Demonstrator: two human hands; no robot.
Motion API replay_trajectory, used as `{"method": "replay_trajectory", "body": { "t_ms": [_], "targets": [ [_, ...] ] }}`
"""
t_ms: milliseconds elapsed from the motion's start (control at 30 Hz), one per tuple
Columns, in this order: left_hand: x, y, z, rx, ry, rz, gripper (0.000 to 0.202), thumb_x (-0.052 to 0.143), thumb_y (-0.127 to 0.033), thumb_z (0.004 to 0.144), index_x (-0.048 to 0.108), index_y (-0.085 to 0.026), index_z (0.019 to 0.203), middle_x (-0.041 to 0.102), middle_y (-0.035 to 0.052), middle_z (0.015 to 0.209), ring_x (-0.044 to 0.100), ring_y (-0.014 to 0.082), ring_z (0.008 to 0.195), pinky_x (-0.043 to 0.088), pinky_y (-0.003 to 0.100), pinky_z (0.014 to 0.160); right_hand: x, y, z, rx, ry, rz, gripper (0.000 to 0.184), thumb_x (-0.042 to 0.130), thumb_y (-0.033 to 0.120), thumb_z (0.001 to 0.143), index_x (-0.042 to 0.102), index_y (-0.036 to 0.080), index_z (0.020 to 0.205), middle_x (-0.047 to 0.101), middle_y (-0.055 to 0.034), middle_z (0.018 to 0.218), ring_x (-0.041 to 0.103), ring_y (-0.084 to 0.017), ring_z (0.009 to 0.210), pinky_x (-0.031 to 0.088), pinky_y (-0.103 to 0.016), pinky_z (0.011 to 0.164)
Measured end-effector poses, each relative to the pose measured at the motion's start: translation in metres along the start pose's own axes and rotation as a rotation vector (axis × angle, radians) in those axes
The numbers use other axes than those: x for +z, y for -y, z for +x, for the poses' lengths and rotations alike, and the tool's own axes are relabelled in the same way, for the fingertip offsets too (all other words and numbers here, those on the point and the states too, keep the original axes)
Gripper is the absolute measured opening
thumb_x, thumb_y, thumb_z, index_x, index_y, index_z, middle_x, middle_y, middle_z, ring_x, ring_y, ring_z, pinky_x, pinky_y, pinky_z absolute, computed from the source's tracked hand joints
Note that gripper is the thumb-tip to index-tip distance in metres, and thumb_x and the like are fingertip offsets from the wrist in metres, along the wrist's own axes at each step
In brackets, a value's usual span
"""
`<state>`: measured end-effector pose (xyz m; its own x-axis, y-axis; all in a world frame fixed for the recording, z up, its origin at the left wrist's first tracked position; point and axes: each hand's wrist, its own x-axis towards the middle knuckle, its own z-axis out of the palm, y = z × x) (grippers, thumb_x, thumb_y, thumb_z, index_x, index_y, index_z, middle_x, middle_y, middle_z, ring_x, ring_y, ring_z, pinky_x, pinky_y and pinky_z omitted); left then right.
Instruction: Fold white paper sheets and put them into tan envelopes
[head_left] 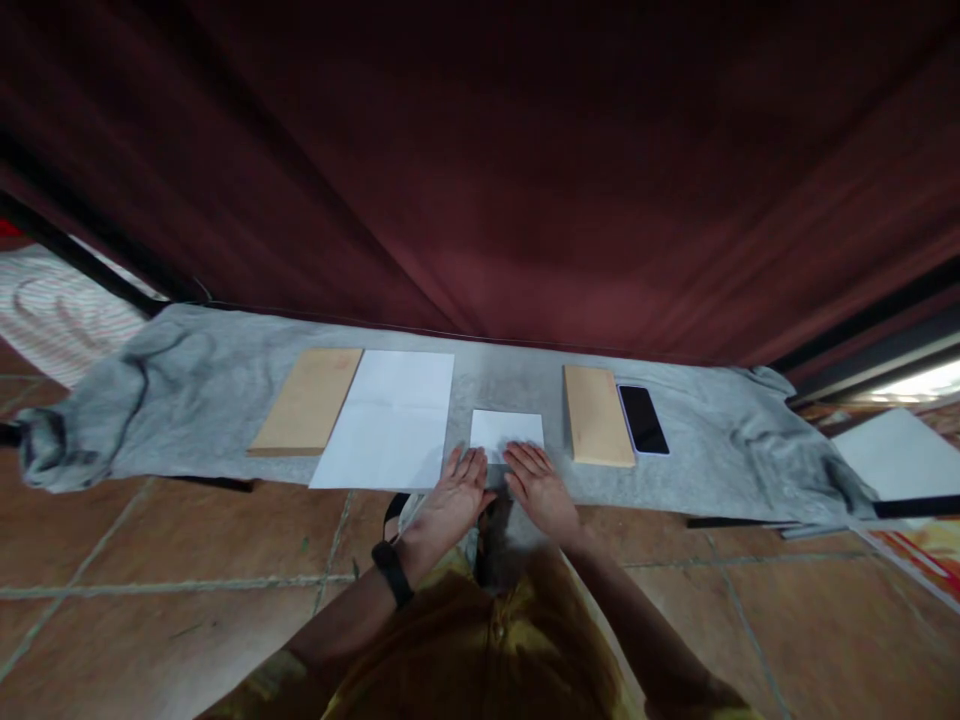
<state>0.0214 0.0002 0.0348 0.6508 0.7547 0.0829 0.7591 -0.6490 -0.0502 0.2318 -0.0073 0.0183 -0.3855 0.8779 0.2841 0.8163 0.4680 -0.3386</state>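
A small folded white paper (506, 430) lies on a grey cloth (225, 370) spread over the floor. My left hand (456, 495) rests flat at the paper's near left corner, fingers stretched out; a black band is on that wrist. My right hand (538, 485) lies flat on the paper's near edge, fingers extended and pressing down. Neither hand grips anything.
A larger white sheet (390, 420) lies left of the small paper, with a tan envelope (307, 400) beside it. Another tan envelope (596, 415) and a black phone (643, 420) lie to the right. A dark red curtain (525, 170) hangs behind. Brown floor tiles surround the cloth.
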Motion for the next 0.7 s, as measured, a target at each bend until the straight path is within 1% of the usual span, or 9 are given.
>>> {"method": "replay_trajectory", "body": {
  "t_ms": [100, 233, 367, 467, 633, 700],
  "targets": [
    [-0.001, -0.005, -0.001, -0.016, 0.015, 0.001, 0.054, 0.052, -0.035, 0.1, 0.054, 0.0, 0.141, 0.051, 0.0293, 0.149, 0.045, 0.0335, 0.145, 0.025, 0.056, 0.126, 0.004, 0.007, 0.021, -0.04, 0.053, 0.028, 0.041, 0.04, 0.029, 0.107, 0.058, 0.021, 0.142, 0.058, -0.0072, 0.149, 0.052, -0.022, 0.139, 0.037, -0.048, 0.122],
    [-0.001, -0.01, -0.003, -0.03, 0.042, -0.009, 0.052, 0.05, -0.03, 0.1, 0.052, 0.003, 0.14, 0.049, 0.0313, 0.15, 0.039, 0.0341, 0.149, 0.024, 0.055, 0.127, 0.007, 0.006, 0.041, -0.102, 0.128, 0.024, 0.041, 0.04, 0.033, 0.108, 0.059, 0.02, 0.142, 0.057, -0.0064, 0.149, 0.051, -0.022, 0.139, 0.036, -0.048, 0.122],
    [0.002, -0.014, -0.003, -0.062, 0.042, -0.038, 0.049, 0.046, -0.022, 0.098, 0.05, -0.002, 0.143, 0.046, 0.0284, 0.153, 0.037, 0.0337, 0.15, 0.024, 0.058, 0.127, 0.007, 0.0, 0.053, -0.151, 0.167, 0.006, 0.04, 0.042, 0.034, 0.107, 0.06, 0.022, 0.14, 0.058, -0.0061, 0.148, 0.052, -0.023, 0.138, 0.039, -0.048, 0.12],
    [0.007, -0.018, -0.001, -0.107, 0.044, -0.042, 0.051, 0.046, -0.016, 0.094, 0.05, -0.005, 0.144, 0.05, 0.0257, 0.151, 0.041, 0.0342, 0.148, 0.025, 0.06, 0.126, 0.008, -0.004, 0.061, -0.178, 0.179, -0.012, 0.039, 0.042, 0.034, 0.107, 0.061, 0.023, 0.14, 0.059, -0.0058, 0.148, 0.053, -0.024, 0.138, 0.04, -0.048, 0.118],
    [0.014, -0.022, 0.001, -0.15, 0.031, -0.037, 0.052, 0.043, -0.013, 0.094, 0.051, -0.005, 0.144, 0.05, 0.0242, 0.152, 0.04, 0.0329, 0.148, 0.026, 0.055, 0.128, 0.011, -0.005, 0.076, -0.171, 0.186, -0.044, 0.041, 0.041, 0.032, 0.107, 0.059, 0.021, 0.142, 0.059, -0.0073, 0.148, 0.053, -0.024, 0.138, 0.041, -0.047, 0.117],
    [0.015, -0.023, 0.001, -0.146, 0.038, -0.036, 0.052, 0.041, -0.012, 0.093, 0.051, -0.006, 0.144, 0.052, 0.0235, 0.151, 0.041, 0.0328, 0.148, 0.024, 0.057, 0.128, 0.013, -0.007, 0.081, -0.16, 0.184, -0.056, 0.041, 0.041, 0.031, 0.107, 0.058, 0.021, 0.143, 0.059, -0.0075, 0.148, 0.053, -0.024, 0.137, 0.041, -0.047, 0.117]
  ]
}}
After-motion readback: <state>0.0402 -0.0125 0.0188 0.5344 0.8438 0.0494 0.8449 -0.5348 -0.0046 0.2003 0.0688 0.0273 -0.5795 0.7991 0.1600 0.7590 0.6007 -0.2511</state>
